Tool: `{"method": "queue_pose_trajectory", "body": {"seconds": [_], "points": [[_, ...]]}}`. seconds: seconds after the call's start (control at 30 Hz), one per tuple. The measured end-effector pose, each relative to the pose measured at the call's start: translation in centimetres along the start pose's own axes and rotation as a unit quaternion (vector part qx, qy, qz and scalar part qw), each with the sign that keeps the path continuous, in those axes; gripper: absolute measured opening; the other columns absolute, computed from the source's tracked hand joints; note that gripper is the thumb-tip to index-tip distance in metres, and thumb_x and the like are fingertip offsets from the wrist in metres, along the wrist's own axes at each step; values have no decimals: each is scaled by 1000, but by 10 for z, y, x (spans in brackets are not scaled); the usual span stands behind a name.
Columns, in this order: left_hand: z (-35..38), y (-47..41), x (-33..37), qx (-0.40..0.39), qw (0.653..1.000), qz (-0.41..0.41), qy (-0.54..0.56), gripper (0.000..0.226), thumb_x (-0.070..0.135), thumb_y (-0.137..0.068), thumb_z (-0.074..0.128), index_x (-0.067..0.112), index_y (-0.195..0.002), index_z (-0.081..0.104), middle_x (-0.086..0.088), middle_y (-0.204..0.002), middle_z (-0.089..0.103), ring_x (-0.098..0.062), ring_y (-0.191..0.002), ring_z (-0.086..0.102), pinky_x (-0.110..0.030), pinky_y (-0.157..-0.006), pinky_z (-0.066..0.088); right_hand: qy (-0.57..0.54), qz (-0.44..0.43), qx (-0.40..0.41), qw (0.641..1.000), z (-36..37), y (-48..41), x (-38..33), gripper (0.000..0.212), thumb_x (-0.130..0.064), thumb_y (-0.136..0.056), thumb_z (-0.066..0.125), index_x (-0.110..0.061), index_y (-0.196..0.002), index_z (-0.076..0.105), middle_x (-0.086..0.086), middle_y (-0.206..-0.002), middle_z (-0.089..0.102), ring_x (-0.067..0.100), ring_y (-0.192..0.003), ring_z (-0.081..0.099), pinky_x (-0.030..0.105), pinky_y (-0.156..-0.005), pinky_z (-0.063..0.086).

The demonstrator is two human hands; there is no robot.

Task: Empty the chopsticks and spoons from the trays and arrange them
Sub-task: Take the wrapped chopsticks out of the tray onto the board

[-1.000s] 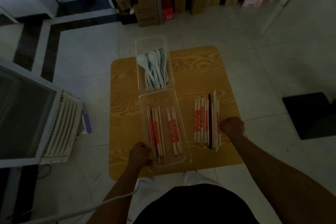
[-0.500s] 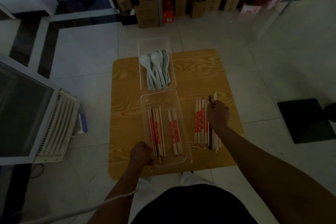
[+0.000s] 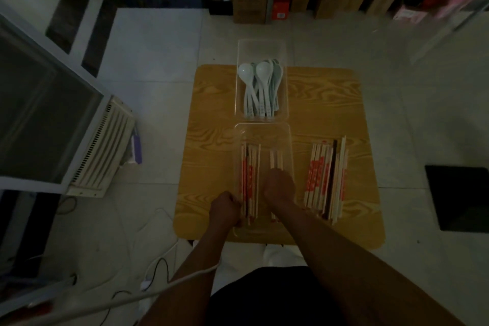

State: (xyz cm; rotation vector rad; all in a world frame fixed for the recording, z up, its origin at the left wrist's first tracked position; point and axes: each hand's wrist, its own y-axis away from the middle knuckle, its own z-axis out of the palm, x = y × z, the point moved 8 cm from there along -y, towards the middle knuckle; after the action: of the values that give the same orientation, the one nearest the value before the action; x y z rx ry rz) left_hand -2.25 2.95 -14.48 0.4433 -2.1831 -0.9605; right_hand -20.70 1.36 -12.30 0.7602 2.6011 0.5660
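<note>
Chopsticks first: the right grip is down inside the near tray, on top of the small right-hand bundle, whose far ends poke out past the knuckles. Its fingers are tucked under the hand, so I cannot tell whether it has closed on the sticks or only rests on them. The left grip is curled on the tray's near left rim, pinning it to the bench. A fuller bundle lies along the tray's left wall, just beside that hand. To the right of the tray, on the bench, sits the laid-out row of chopsticks, roughly parallel, with one dark piece among them and a few far ends standing proud. Beyond it all, the far tray holds the spoons, bowls pointing away from the person and apparently not yet dealt with.

The step in hand looks like lifting that right-hand bundle out. Done well, that means gathering every stick around the middle so neither end droops, then rising straight up to clear the right wall before crossing over. The clear tray looks light and likely to skid, so the left hold matters. Set the sticks down alongside the row with ends squared, or a loose one may roll off.
</note>
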Motion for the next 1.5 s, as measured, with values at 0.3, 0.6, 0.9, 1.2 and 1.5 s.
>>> {"method": "queue_pose_trajectory", "body": {"seconds": [0.3, 0.6, 0.9, 1.2, 1.5], "points": [[0, -1, 0, 5, 1000, 2, -1, 12, 16, -91, 57, 5, -95, 60, -15, -94, 66, -33, -81, 68, -47, -73, 58, -29, 79, -14, 996, 4, -2, 5, 31, -16, -101, 41, -5, -109, 69, 12, -108, 70, 28, -99, 68, 30, -68, 45], [1, 0, 0, -33, 999, -20, -19, 12, 15, -89, 58, 7, -98, 56, -15, -94, 66, -31, -76, 70, -36, -63, 57, -111, 13, -88, 990, -5, -12, -7, 21, -24, -88, 63, -6, -95, 71, 9, -92, 71, 26, -83, 70, 29, -66, 54], [0, 1, 5, -29, 997, -17, -63, 5, 17, -94, 53, 12, -92, 53, -13, -84, 67, -27, -62, 70, -37, -62, 60, -304, 68, -50, 949, -103, -52, 124, 18, -16, -82, 65, -5, -71, 74, 13, -68, 72, 27, -65, 73, 44, -72, 62], [1, 4, 9, -20, 996, -16, -80, 10, 19, -95, 54, 9, -95, 54, -17, -87, 68, -20, -49, 67, -28, -47, 52, -223, 229, -52, 946, -57, -38, 267, 29, -24, -88, 67, 0, -72, 66, 16, -73, 70, 23, -56, 64, 28, -57, 54], [-1, 5, 9, -12, 997, -30, -70, 9, 14, -93, 58, 14, -86, 52, -15, -88, 64, -27, -57, 69, -39, -59, 60, -212, 232, 17, 949, -58, -47, 255, 33, -38, -84, 69, -6, -75, 69, 12, -83, 70, 26, -74, 66, 31, -69, 53]]}}
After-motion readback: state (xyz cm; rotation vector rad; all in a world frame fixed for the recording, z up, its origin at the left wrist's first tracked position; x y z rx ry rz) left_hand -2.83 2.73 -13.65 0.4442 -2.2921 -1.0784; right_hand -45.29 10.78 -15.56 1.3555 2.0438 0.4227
